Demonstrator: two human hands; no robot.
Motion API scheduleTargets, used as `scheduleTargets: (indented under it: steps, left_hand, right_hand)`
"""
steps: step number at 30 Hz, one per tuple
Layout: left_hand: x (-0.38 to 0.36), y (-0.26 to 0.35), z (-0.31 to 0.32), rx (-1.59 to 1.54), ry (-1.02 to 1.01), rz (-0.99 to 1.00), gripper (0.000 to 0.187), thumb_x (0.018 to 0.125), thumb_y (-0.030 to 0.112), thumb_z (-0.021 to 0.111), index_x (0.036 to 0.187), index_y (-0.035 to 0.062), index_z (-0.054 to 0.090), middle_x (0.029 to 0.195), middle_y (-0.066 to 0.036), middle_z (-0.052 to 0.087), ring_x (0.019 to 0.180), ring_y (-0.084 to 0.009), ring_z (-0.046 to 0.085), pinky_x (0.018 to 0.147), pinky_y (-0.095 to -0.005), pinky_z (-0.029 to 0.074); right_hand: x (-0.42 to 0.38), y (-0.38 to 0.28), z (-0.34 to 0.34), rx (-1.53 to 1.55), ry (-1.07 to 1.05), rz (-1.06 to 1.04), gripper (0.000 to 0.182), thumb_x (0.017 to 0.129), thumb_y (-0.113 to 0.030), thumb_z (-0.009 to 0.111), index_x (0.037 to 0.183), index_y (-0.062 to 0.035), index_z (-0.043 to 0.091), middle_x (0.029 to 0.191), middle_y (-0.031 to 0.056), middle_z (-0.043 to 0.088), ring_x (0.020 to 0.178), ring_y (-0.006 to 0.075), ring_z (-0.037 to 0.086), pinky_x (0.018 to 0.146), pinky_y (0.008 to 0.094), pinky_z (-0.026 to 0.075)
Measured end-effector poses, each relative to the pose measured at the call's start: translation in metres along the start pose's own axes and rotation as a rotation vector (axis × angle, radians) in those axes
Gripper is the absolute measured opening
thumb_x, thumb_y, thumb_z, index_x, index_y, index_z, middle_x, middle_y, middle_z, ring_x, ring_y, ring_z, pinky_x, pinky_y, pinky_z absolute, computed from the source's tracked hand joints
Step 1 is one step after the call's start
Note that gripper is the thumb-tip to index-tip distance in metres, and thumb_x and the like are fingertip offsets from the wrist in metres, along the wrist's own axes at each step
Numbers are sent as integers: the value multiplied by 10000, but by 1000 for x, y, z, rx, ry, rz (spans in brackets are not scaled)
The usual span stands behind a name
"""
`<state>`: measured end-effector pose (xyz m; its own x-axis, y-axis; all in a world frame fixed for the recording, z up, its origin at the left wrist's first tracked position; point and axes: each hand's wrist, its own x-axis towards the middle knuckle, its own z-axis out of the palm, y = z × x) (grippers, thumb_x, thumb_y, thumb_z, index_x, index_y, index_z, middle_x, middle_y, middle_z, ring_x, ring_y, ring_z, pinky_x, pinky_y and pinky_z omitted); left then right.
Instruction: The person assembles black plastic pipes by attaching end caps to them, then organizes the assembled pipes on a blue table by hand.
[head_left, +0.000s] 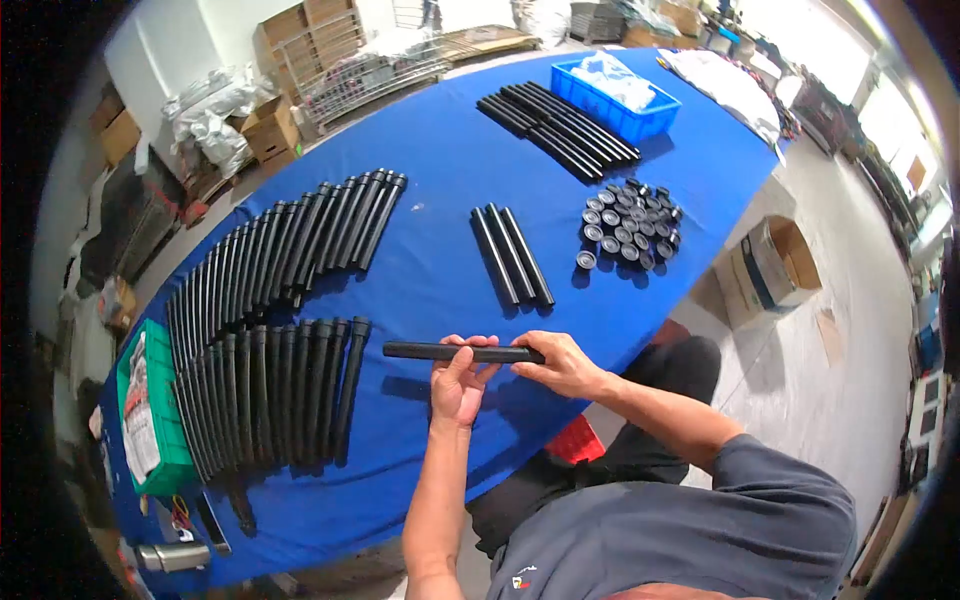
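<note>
A black tube (418, 351) is held level above the blue-covered table, lying crosswise in front of me. My left hand (462, 385) supports it near the middle, fingers behind and thumb in front. My right hand (562, 367) is closed around its right end, which the fingers hide. Just beyond my hands, three loose black tubes (511, 257) lie side by side on the cloth. Farther right is a pile of round black caps (628, 222). To my left, two fanned rows of capped black tubes (280, 240) cover the table.
A blue bin (630, 118) with white plastic bags stands at the far end beside more black tubes (560, 130). At the left edge are a green bin (163, 420), a phone (213, 522) and a metal flask (172, 556). An open cardboard box (770, 270) stands on the floor at right.
</note>
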<state>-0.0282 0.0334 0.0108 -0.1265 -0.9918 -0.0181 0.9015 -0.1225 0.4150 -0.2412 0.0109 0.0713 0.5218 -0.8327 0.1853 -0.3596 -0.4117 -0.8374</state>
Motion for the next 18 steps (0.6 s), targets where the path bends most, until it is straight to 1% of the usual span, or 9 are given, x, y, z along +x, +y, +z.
scheduleTargets:
  steps: [3, 5, 7, 8, 11, 12, 13, 15, 18]
  left_hand:
    - [2, -2, -1, -36, 18, 24, 153, 966, 53, 651, 1103, 119, 648, 1160, -157, 706, 1206, -359, 639, 993, -580, 557]
    - [3, -2, 3, -64, 51, 12, 182, 940, 4, 665, 1080, 118, 640, 1141, -152, 702, 1204, -356, 630, 1013, -578, 540]
    - [4, -2, 6, -42, 61, 2, 198, 934, -6, 664, 1082, 122, 638, 1147, -153, 698, 1219, -359, 620, 1025, -581, 528]
    - [5, -1, 6, -17, 52, -19, 220, 927, -23, 655, 1088, 125, 631, 1161, -156, 689, 1247, -358, 601, 1047, -585, 508]
    - [4, -1, 11, -4, 37, -27, 208, 937, -9, 642, 1099, 120, 640, 1186, -148, 687, 1283, -363, 579, 1058, -598, 499]
    - [3, -1, 12, -4, 27, -27, 214, 935, -13, 638, 1105, 115, 625, 1194, -148, 684, 1302, -367, 563, 1070, -600, 486]
    - [3, 0, 12, 2, 29, -13, 223, 932, -16, 640, 1110, 116, 620, 1195, -149, 684, 1304, -369, 561, 1068, -600, 489]
    - [5, 1, 12, 33, 30, 13, 241, 926, -22, 643, 1121, 116, 609, 1196, -151, 683, 1308, -372, 557, 1063, -602, 496]
    - [5, 0, 7, 32, 67, 68, 260, 919, -31, 654, 1132, 106, 597, 1206, -167, 676, 1304, -389, 559, 1044, -604, 520]
  right_hand:
    - [7, -4, -2, -67, 7, -20, 325, 898, -232, 732, 1114, -5, 645, 902, 188, 646, 825, 360, 646, 712, 449, 500]
    - [12, -2, -7, -140, -16, -47, 328, 878, -184, 753, 1125, -6, 634, 926, 190, 649, 849, 366, 651, 740, 456, 512]
    - [12, 0, -12, -159, -22, -76, 335, 866, -165, 765, 1126, -3, 630, 930, 192, 653, 863, 369, 656, 757, 452, 521]
    - [11, 0, -16, -110, -52, -42, 361, 846, -140, 782, 1144, -5, 628, 950, 195, 661, 893, 373, 667, 775, 446, 535]
    - [15, 11, -32, 51, -178, 6, 392, 888, -243, 775, 1165, 8, 655, 938, 174, 696, 843, 284, 686, 748, 406, 539]
    - [20, 2, -40, 204, -291, 313, 430, 895, -260, 794, 1212, -5, 656, 874, 80, 666, 772, 111, 616, 659, 312, 510]
    - [25, 8, -41, 123, -302, 163, 435, 917, -292, 770, 1228, -12, 650, 843, 85, 653, 719, 100, 599, 607, 299, 486]
    - [39, 5, -49, 116, -415, 134, 425, 934, -299, 742, 1219, -1, 642, 816, 98, 642, 707, 128, 598, 608, 314, 481]
    - [53, 26, -44, 112, -435, -42, 403, 941, -278, 712, 1210, 9, 626, 850, 136, 651, 737, 216, 637, 642, 361, 499]
